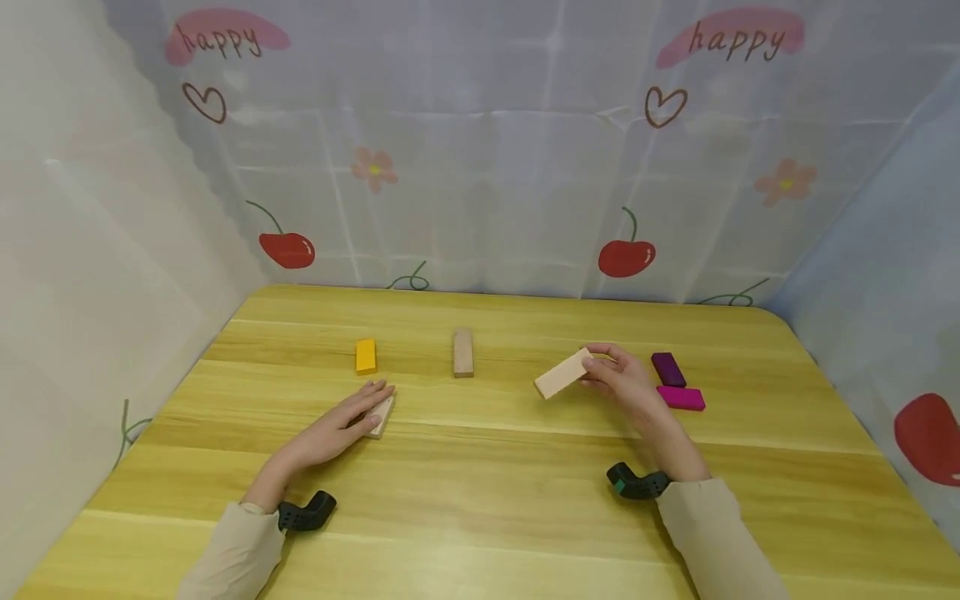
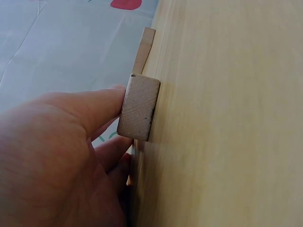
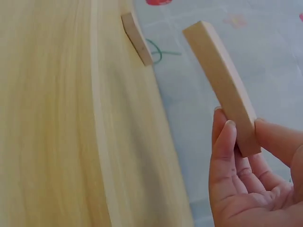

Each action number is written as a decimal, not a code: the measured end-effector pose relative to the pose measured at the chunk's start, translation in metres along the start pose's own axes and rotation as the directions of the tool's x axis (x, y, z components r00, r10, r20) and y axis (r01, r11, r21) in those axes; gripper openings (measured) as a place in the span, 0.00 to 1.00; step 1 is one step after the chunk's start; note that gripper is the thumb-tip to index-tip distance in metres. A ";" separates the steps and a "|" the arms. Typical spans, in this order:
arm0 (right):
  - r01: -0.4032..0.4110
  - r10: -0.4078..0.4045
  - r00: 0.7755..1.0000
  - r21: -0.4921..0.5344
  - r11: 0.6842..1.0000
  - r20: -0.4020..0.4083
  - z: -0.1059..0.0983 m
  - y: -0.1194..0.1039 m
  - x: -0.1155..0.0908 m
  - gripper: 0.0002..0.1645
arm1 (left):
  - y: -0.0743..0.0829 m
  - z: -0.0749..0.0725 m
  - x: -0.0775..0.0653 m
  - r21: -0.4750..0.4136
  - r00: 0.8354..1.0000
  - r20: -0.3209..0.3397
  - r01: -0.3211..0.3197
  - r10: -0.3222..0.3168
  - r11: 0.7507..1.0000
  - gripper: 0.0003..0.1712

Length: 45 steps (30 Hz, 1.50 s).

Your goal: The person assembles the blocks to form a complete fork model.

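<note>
In the head view, my left hand (image 1: 337, 429) rests on a pale wooden block (image 1: 383, 416) lying on the table. Its fingers reach nearly straight past the block's far end. The left wrist view shows the thumb touching this block's (image 2: 139, 108) upper face, while the fingertips are partly hidden behind it. Raised off the tabletop, another plain wooden block (image 1: 562, 373) is pinched by one end in my right hand (image 1: 626, 383). From the right wrist, that block (image 3: 222, 78) appears tilted between thumb and fingers, its free end pointing away from the palm.
A tan wooden block (image 1: 463, 353) lies between the hands, farther back, with a yellow block (image 1: 366, 356) to its left. Beyond my right hand are a purple block (image 1: 668, 369) and a magenta block (image 1: 681, 397). A printed curtain (image 1: 487, 183) hangs behind the wooden table (image 1: 480, 500).
</note>
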State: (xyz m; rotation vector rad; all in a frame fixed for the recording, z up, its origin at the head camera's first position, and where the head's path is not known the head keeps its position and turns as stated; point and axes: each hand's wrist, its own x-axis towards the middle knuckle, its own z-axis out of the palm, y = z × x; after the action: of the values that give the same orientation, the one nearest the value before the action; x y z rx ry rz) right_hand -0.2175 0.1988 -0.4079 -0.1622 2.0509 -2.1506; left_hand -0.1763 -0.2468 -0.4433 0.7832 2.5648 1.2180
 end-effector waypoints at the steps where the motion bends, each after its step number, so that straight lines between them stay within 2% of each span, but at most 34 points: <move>1: -0.011 0.011 1.000 -0.018 1.000 0.011 0.004 -0.002 -0.001 0.27 | 0.000 0.000 0.000 -0.003 1.000 -0.001 -0.001 0.001 1.000 0.27; 4: -0.028 0.032 0.999 -0.084 0.996 0.042 0.014 -0.003 -0.004 0.24 | 0.001 -0.001 0.001 -0.007 1.000 0.000 0.000 0.000 1.000 0.27; 9: -0.011 0.026 0.995 -0.154 0.988 0.096 0.028 0.001 -0.008 0.22 | 0.003 -0.001 0.000 0.005 1.000 0.002 0.003 -0.003 1.000 0.27; 19: -0.004 0.045 0.984 -0.233 0.972 0.170 0.044 0.013 -0.012 0.17 | 0.014 -0.001 0.000 -0.008 1.000 0.001 0.023 -0.023 1.000 0.27; 27: 0.012 0.039 0.984 -0.280 0.960 0.176 0.052 0.018 -0.015 0.16 | 0.002 -0.002 0.001 0.008 1.000 0.012 0.006 -0.006 1.000 0.28; 33: 0.029 0.032 0.984 -0.331 0.943 0.178 0.057 0.020 -0.016 0.17 | 0.001 -0.002 0.001 0.012 1.000 0.014 0.000 0.000 1.000 0.28; 36: 0.063 0.021 0.974 -0.359 0.931 0.225 0.058 0.022 -0.015 0.20 | 0.001 -0.002 0.000 0.014 1.000 0.014 0.002 -0.002 1.000 0.28; 41: 0.129 0.017 0.942 -0.407 0.904 0.336 0.060 0.022 -0.017 0.31 | 0.001 -0.002 0.000 0.017 1.000 0.012 0.008 -0.008 1.000 0.28; 45: 0.203 -0.001 0.923 -0.484 0.851 0.384 0.062 0.021 -0.021 0.37 | 0.001 -0.002 0.001 0.017 1.000 0.010 0.012 -0.012 1.000 0.28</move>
State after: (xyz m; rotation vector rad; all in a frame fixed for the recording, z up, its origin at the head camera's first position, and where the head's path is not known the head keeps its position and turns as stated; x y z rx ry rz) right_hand -0.1839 0.1410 -0.4252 -0.7055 2.3568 -1.4045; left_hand -0.1773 -0.2471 -0.4415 0.7746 2.5710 1.1871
